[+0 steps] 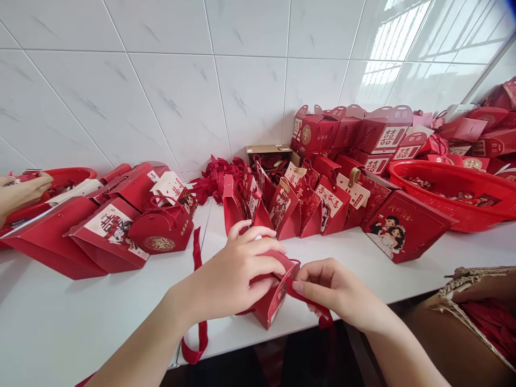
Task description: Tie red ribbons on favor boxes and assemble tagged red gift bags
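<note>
Standing behind the held box (271, 309): gift boxes (308, 212) beside heaped ribbon (213, 177).

A wall (258, 91) of glossy white tiles (169, 27), veined with grey and divided by thin joints (250, 55), rose behind a white desk (80, 322) with a seam (203, 228) across its top, while a bright reflection (389, 45) crossed by bars (427, 43) shone at upper right and deep shadow (226, 373) lay under the desk's front edge.

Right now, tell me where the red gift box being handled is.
In the head view, the red gift box is below centre, near the front edge of the white table, between the left hand and right hand.
</note>
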